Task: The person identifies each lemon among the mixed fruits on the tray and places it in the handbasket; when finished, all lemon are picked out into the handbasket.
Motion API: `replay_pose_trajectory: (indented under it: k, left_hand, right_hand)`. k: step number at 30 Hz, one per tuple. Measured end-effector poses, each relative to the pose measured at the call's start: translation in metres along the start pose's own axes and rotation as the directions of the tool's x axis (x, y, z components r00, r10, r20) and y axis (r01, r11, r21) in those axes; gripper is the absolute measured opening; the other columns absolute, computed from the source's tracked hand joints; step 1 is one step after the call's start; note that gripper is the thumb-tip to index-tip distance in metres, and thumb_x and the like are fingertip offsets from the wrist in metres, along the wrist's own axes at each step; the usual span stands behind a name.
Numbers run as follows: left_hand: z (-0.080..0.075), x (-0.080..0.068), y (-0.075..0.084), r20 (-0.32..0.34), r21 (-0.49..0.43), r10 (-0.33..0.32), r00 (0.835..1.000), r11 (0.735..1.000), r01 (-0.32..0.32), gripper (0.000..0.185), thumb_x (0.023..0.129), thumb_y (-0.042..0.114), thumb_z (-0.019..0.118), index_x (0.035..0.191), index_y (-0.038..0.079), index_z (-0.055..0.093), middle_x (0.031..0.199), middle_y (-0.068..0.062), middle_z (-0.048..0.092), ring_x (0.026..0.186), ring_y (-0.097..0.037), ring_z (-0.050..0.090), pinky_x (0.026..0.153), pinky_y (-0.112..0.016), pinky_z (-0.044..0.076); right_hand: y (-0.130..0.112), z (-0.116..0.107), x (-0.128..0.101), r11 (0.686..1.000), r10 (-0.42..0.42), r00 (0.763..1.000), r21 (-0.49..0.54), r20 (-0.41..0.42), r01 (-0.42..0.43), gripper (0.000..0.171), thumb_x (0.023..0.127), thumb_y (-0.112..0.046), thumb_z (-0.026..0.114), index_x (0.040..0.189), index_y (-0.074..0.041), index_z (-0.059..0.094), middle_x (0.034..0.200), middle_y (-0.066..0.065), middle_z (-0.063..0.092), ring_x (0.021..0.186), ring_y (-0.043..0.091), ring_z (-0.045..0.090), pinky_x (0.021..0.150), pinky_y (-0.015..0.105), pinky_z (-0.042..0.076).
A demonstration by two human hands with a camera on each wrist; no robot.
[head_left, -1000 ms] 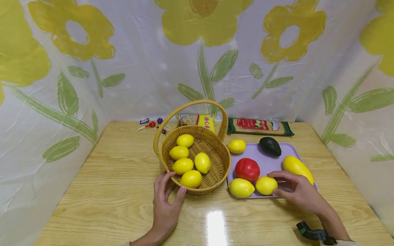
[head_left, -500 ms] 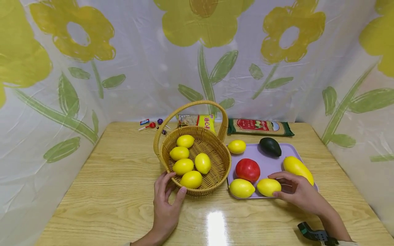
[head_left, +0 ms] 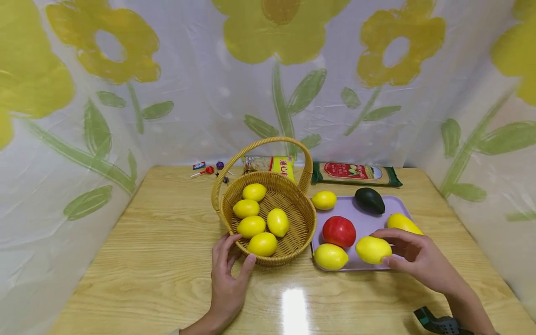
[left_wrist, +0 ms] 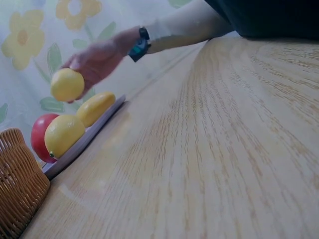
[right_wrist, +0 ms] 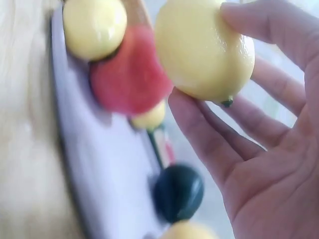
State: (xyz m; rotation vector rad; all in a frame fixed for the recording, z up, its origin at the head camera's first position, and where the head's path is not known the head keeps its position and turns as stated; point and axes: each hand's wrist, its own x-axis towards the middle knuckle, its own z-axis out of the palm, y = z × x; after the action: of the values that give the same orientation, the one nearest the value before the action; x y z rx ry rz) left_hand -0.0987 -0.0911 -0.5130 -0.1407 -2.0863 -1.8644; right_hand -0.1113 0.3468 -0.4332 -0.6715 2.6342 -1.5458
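Note:
My right hand (head_left: 418,260) pinches a yellow lemon (head_left: 373,250) between thumb and fingertips. In the left wrist view this lemon is raised clear of the lilac tray (head_left: 370,223). A second lemon (head_left: 331,257) lies at the tray's near left corner, beside a red tomato-like fruit (head_left: 339,231). At the far left corner sits another lemon (head_left: 324,200). My left hand (head_left: 229,279) holds the near left side of a wicker basket (head_left: 299,242), fingertips and thumb at its rim. Several lemons (head_left: 251,227) lie inside the basket, mostly on its left side.
A dark green avocado (head_left: 370,201) and a long yellow fruit (head_left: 403,223) share the tray. Behind it lies a green-ended noodle packet (head_left: 356,174); a pasta bag (head_left: 282,166) is behind the basket. Lollipops (head_left: 209,170) lie at the back left. The basket's tall handle (head_left: 268,139) arches upward.
My right hand has taken hold of the lemon, lifted it off the tray and moved slightly right with it. My left hand has stayed at the basket's rim.

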Motion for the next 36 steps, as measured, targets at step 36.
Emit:
replay_pose_trajectory:
  k: [36]
  left_hand:
    - [0.002, 0.000, 0.000, 0.005, -0.019, 0.017, 1.000, 1.000, -0.017, 0.053, 0.103, 0.003, 0.074, 0.152, 0.001, 0.053, 0.166, -0.021, 0.033, 0.146, -0.042, 0.048, 0.120, -0.016, 0.046]
  right_hand:
    - [-0.090, 0.111, 0.127, 0.958, -0.168, 0.924, -0.163, 0.345, 0.235, 0.052, 0.100, -0.033, 0.083, 0.150, -0.023, 0.068, 0.149, -0.005, 0.070, 0.132, 0.016, 0.069, 0.111, 0.047, 0.061]
